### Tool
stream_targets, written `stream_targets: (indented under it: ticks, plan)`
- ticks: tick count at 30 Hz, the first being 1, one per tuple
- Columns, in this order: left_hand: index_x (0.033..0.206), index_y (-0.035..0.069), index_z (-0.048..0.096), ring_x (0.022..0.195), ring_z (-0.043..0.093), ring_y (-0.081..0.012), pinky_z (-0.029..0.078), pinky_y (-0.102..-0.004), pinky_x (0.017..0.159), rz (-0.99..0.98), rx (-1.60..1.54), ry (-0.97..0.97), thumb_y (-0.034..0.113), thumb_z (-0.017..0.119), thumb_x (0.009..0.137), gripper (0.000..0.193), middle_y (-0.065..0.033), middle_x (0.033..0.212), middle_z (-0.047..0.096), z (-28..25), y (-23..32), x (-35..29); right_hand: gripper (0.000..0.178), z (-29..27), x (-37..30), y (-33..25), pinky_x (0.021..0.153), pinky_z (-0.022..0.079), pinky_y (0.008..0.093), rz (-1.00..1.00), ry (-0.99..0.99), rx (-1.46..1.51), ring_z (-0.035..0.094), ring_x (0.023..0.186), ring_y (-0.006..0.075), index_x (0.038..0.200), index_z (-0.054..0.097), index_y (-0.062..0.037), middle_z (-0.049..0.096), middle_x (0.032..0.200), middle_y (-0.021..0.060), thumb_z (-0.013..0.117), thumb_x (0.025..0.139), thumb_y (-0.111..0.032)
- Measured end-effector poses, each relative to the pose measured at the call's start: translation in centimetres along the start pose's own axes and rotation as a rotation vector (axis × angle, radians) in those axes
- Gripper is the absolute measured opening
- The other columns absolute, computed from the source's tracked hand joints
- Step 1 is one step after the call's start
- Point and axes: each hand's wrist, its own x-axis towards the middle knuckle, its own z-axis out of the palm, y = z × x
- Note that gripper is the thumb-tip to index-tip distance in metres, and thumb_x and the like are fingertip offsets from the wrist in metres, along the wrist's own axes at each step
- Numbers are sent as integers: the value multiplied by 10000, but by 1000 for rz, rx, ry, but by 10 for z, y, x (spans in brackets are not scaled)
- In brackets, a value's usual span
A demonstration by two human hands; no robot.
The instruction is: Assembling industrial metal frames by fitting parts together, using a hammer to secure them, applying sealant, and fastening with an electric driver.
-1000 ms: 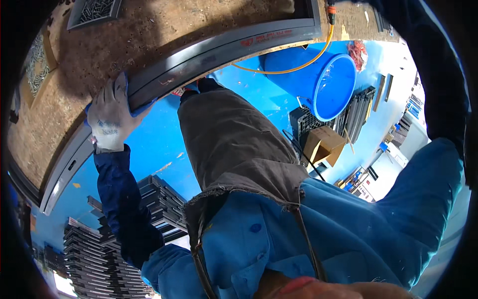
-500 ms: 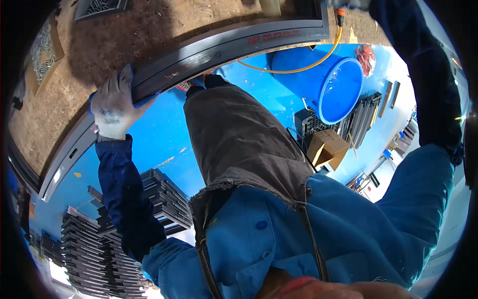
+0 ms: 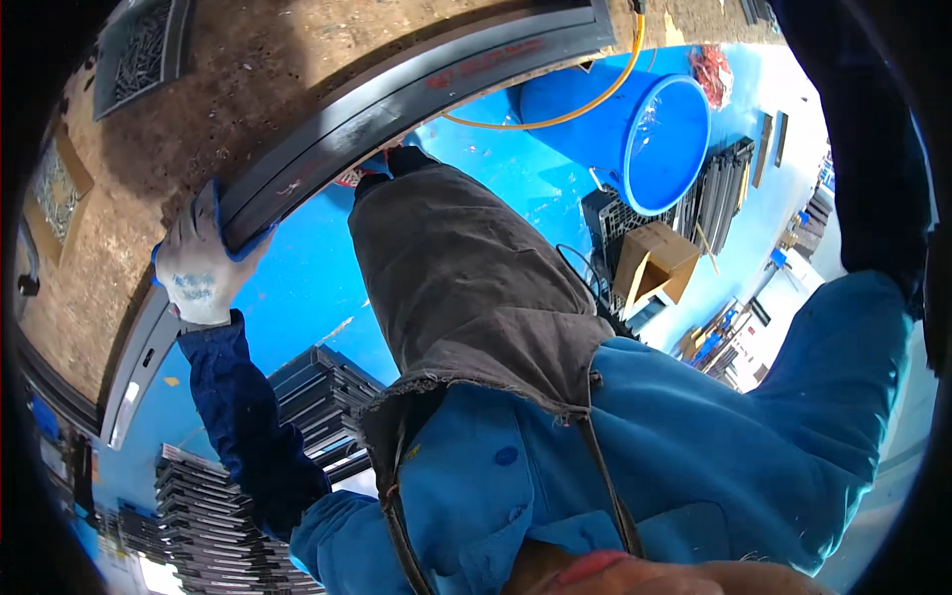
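Note:
A long dark grey metal frame (image 3: 347, 129) lies along the near edge of a worn wooden workbench (image 3: 248, 74). My left hand (image 3: 201, 268), in a pale glove with a blue palm, grips the frame's near rail. Its thumb lies along the inner side, and the fingers reach over the top. My right arm (image 3: 878, 188) goes up past the upper right edge of the picture. The right hand itself is out of sight, so what it touches cannot be seen.
Metal fasteners fill a grey tray (image 3: 178, 45) and a shallow box (image 3: 79, 169) on the bench. A yellow hose (image 3: 555, 126) hangs off its edge. On the blue floor stand a blue barrel (image 3: 570, 99), a cardboard box (image 3: 674, 256) and stacked dark frames (image 3: 213, 526).
The view has shifted, and the bench and barrel sit higher in it. My right hand, partly visible before at the top edge, has left the picture. My left hand stays on the frame.

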Motion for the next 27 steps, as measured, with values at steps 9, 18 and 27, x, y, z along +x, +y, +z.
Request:
stream_targets:
  ticks: [9, 18, 27]
  plan:
    - [1044, 43, 618, 627, 646, -255, 535, -306, 563, 31, -93, 52, 445, 797, 615, 615, -127, 874, 675, -1, 5, 6, 168, 18, 8, 9, 477, 449, 247, -31, 106, 119, 518, 499, 145, 893, 704, -71, 620, 621, 12, 659, 746, -139]
    - [1018, 53, 622, 574, 631, -235, 517, -299, 517, 39, -92, 44, 445, 798, 610, 592, -113, 808, 674, -3, 2, 5, 194, 53, 8, 18, 526, 474, 271, -494, 428, 79, 536, 529, 178, 913, 690, -62, 630, 651, 43, 659, 735, -133]
    - [1032, 48, 608, 624, 637, -252, 527, -307, 573, -24, -50, -49, 540, 769, 580, 687, -118, 850, 667, -3, 10, 15, 326, 82, 35, 2, 656, 506, 315, -897, 1029, -85, 591, 681, 202, 1072, 621, -85, 608, 852, 88, 629, 762, -185]
